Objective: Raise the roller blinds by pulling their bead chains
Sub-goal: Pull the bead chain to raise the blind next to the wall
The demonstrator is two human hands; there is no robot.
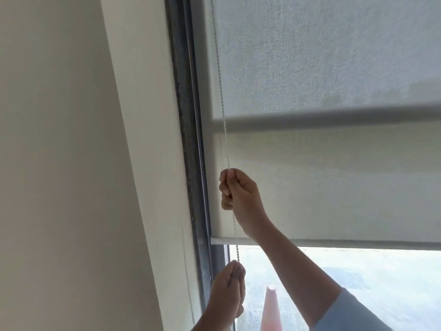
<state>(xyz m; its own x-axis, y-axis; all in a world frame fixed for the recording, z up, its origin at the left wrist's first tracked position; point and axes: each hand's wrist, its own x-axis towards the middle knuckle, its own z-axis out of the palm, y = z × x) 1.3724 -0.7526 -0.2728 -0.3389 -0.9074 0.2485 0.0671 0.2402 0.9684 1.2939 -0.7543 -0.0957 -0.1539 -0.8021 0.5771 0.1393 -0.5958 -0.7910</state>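
A white bead chain (pixel 223 103) hangs down the left side of the window. My right hand (pixel 238 194) grips it up high, fingers curled round it. Lower down, my left hand (pixel 229 290) holds the same chain in a closed fist. Two roller blinds hang over the glass. The front cream blind (pixel 334 182) ends in a bottom bar (pixel 358 244) just above my left hand. Behind it a grey mesh blind (pixel 322 56) ends in a darker bar (pixel 334 118) higher up.
A dark window frame (pixel 191 139) runs down beside the chain, with a cream wall (pixel 71 163) to its left. Below the blinds, bare glass (pixel 381 271) shows a bright outdoor view and a pink pointed shape (pixel 270 309).
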